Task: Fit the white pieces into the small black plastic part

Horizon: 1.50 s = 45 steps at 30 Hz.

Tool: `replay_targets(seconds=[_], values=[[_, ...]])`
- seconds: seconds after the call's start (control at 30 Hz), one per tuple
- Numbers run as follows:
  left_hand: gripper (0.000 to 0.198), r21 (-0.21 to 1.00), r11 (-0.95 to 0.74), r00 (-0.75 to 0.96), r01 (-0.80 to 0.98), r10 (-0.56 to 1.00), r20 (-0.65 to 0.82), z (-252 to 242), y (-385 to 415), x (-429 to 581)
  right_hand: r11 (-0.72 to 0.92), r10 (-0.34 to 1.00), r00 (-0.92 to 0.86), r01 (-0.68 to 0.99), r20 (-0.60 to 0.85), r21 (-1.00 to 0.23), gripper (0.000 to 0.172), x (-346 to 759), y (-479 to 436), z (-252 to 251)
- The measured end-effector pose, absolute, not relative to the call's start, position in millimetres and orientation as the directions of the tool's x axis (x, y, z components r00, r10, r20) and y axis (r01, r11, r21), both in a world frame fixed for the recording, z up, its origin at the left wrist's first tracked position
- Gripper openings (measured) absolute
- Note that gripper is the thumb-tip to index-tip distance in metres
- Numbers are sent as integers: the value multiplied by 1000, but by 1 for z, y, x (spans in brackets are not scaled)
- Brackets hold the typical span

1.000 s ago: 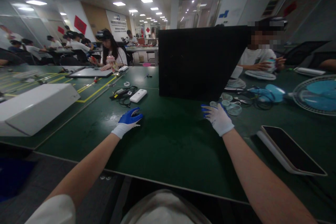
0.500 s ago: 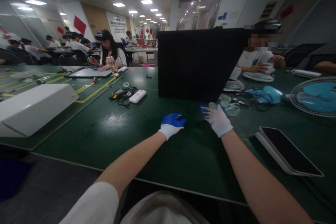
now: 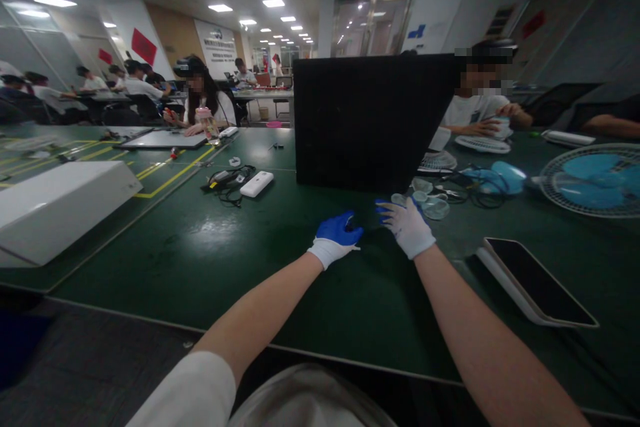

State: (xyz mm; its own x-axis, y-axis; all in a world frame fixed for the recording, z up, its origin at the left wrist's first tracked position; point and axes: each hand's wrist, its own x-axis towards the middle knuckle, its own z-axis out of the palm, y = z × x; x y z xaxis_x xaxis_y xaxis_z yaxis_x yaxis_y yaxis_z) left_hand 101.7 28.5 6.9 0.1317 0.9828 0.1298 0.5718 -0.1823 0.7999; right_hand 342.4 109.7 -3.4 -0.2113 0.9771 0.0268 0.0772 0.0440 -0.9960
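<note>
My left hand (image 3: 339, 235), in a white glove with a blue coating, is held low over the green table (image 3: 240, 280). Its fingers are curved and apart from the thumb. A dark gap shows between them, and I see no clear object in it. To the right, my right hand (image 3: 406, 225) wears the same kind of glove, fingers spread towards the left hand. Nothing is in it. Just beyond its fingers lie several clear, pale round pieces (image 3: 434, 205). Behind both hands stands a large black panel (image 3: 365, 120), upright on the table.
A phone-like dark-screened device (image 3: 540, 280) rests at right. Beyond it are a blue fan (image 3: 595, 177) and cables (image 3: 485, 190). On the left lie a white box (image 3: 60, 207), a white power bank-like block (image 3: 257, 184) and black cables (image 3: 227, 180). Co-workers sit across the table.
My left hand has moved slightly right, closer to my right hand, and turned a little. The view has shifted slightly, and the right hand keeps its spread pose.
</note>
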Motion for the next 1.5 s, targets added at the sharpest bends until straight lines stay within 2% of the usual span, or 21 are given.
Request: replay_targets(seconds=[0.1,0.17,0.23,0.27,0.3,0.33,0.4,0.5,0.57,0.67,0.77,0.8,0.87,0.93,0.97,1.03,1.13,1.27,1.33,1.4,1.5], values=[[67,901,-183,6,394,981,196,10,28,95,-25,985,-171,46,-33,-999,83,340,110,-1],[66,957,-180,-116,227,971,210,14,32,84,-6,992,-125,145,-25,-989,84,335,106,2],[61,992,-115,-235,53,964,125,18,38,71,103,994,-57,312,89,-945,76,326,95,6],[59,998,-55,-268,-38,962,43,19,41,65,200,979,-42,409,200,-890,67,320,88,8],[58,991,22,-265,-132,962,-57,20,44,59,255,965,-61,455,256,-853,59,313,80,11],[60,969,110,-224,-221,961,-160,21,46,55,296,953,-94,478,287,-827,59,304,72,14],[66,894,275,-74,-355,944,-320,22,46,51,459,888,-281,571,364,-680,73,285,55,20],[77,808,403,131,-430,913,-386,24,38,59,577,815,-413,648,407,-497,87,259,35,26],[84,811,427,241,-400,903,-357,27,30,68,592,803,-434,661,409,-462,89,248,28,29],[91,866,420,330,-272,886,-326,29,22,76,574,815,-401,662,420,-482,79,245,24,31],[88,929,357,272,-96,907,-321,27,15,71,572,817,-391,639,423,-514,67,249,24,33],[83,963,271,219,-6,940,-263,26,13,66,575,816,-392,631,425,-521,63,251,24,33],[66,975,-20,124,223,992,-8,25,7,52,577,815,-397,624,423,-527,54,252,24,34],[47,845,-321,160,428,947,278,25,1,36,568,822,-409,633,395,-526,50,253,23,34],[42,765,-413,220,494,911,350,26,-2,28,564,826,-424,637,372,-526,49,252,22,34],[35,639,-498,341,587,867,363,27,-4,16,565,824,-466,637,321,-524,48,250,20,35],[26,533,-494,398,687,869,293,27,-4,7,597,799,-516,619,309,-511,49,246,16,37],[24,502,-417,296,758,905,307,22,3,0,616,787,-467,575,403,-538,62,256,24,36],[27,523,-346,208,779,930,304,16,10,-5,595,804,-412,563,429,-574,56,271,38,31],[28,578,-263,120,773,954,274,6,21,-12,515,855,-326,629,404,-582,41,289,56,24],[25,707,-174,36,685,978,205,-10,37,-23,433,901,-356,693,248,-577,37,310,76,11]])
